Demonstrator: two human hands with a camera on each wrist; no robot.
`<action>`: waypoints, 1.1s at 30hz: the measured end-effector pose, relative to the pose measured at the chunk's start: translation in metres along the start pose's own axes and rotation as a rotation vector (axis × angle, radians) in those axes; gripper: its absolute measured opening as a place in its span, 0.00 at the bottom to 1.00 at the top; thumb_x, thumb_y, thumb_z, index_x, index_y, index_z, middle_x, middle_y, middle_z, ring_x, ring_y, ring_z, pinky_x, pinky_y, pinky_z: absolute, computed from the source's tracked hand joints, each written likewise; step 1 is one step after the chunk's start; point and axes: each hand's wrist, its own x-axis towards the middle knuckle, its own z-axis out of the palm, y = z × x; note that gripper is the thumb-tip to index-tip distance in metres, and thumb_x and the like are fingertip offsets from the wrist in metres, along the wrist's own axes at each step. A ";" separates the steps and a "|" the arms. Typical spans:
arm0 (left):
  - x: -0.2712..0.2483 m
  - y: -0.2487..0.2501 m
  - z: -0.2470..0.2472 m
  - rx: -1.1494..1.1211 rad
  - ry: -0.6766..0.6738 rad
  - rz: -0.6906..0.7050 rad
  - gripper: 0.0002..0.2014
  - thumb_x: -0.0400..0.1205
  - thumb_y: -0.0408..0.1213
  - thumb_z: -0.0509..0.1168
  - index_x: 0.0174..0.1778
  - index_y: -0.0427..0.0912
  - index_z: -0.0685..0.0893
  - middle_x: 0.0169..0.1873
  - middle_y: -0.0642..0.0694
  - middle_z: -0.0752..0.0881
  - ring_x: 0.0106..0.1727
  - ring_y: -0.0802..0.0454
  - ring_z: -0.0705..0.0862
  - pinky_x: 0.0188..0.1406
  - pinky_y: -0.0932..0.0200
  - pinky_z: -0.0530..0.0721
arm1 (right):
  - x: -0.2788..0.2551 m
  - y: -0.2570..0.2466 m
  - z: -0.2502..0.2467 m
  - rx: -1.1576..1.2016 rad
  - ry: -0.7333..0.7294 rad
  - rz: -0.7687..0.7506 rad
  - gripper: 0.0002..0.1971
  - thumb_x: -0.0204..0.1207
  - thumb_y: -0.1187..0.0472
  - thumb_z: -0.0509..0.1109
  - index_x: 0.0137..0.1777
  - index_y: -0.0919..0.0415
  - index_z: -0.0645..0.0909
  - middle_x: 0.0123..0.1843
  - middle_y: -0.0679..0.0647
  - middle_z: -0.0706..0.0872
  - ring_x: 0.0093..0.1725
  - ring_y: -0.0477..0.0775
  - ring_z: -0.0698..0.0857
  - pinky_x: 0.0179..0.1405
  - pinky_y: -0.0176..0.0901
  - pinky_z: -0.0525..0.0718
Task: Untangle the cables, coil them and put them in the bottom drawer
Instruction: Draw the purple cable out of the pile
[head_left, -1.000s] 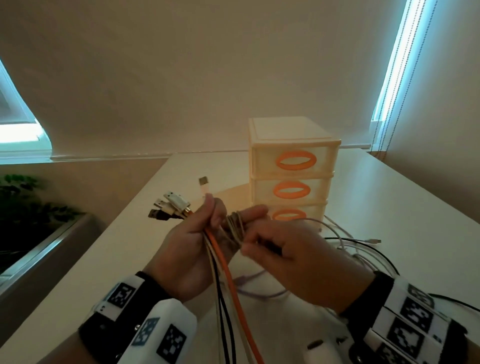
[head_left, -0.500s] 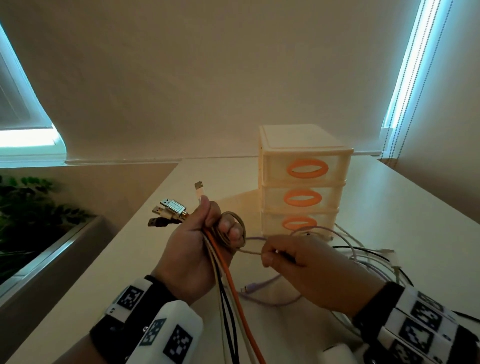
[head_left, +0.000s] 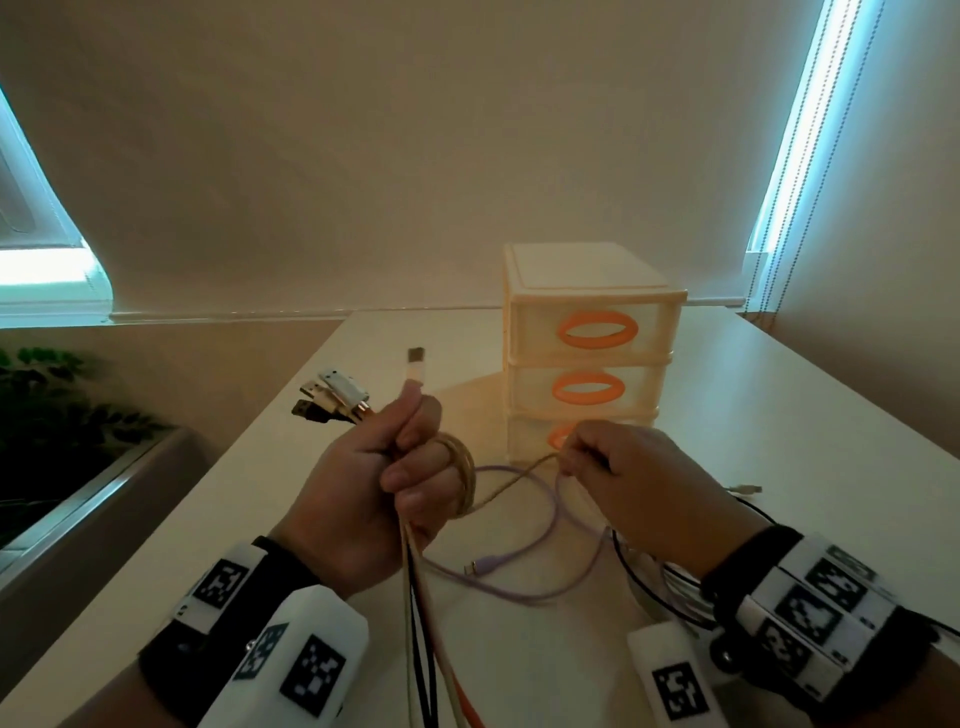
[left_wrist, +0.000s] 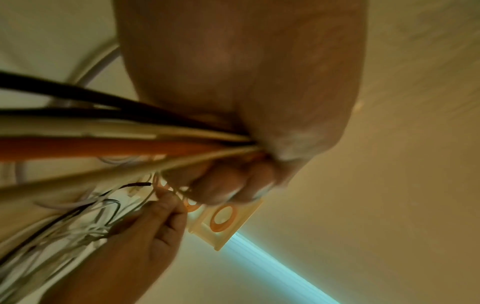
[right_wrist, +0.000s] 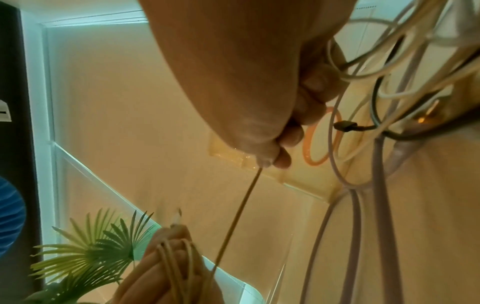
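My left hand (head_left: 395, 478) grips a bundle of several cables (head_left: 431, 613), black, cream and orange, whose USB plugs (head_left: 332, 400) fan out above its thumb. A thin tan cable (head_left: 511, 483) is looped several times round that hand's fingers. My right hand (head_left: 613, 467) pinches the tan cable's free length, which stretches taut between the hands; in the right wrist view the tan cable (right_wrist: 241, 211) runs down from my fingertips (right_wrist: 281, 158). A lilac cable (head_left: 524, 566) lies looped on the table below. The three-drawer cream unit (head_left: 587, 291) stands behind, its bottom drawer (head_left: 524, 441) closed.
More loose black and white cables (head_left: 675, 582) lie tangled on the white table (head_left: 831, 467) under my right wrist. A small plug (head_left: 745, 488) lies right of the drawers. A plant (head_left: 47, 415) sits beyond the table's left edge.
My right hand moved rightward away from the left, drawing the tan cable out taut. The left hand holds the bundle as before.
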 end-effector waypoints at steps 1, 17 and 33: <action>0.000 -0.004 0.003 0.057 -0.022 -0.048 0.22 0.93 0.50 0.54 0.35 0.44 0.68 0.21 0.48 0.71 0.25 0.50 0.75 0.31 0.59 0.75 | 0.000 -0.002 0.001 -0.002 0.066 -0.011 0.10 0.85 0.49 0.67 0.44 0.50 0.82 0.38 0.43 0.87 0.38 0.43 0.84 0.42 0.48 0.85; 0.006 -0.008 0.016 -0.128 0.355 0.257 0.22 0.92 0.52 0.53 0.32 0.47 0.69 0.20 0.53 0.65 0.22 0.56 0.69 0.21 0.63 0.73 | -0.011 -0.030 0.006 0.049 -0.207 -0.199 0.08 0.88 0.48 0.60 0.52 0.42 0.82 0.42 0.38 0.86 0.42 0.43 0.84 0.45 0.45 0.86; 0.000 0.008 0.009 -0.116 0.396 0.358 0.21 0.91 0.51 0.54 0.32 0.48 0.69 0.18 0.55 0.62 0.19 0.58 0.62 0.18 0.65 0.60 | -0.007 -0.011 -0.011 -0.078 -0.229 -0.114 0.03 0.81 0.48 0.72 0.46 0.43 0.85 0.41 0.38 0.85 0.42 0.38 0.83 0.41 0.31 0.78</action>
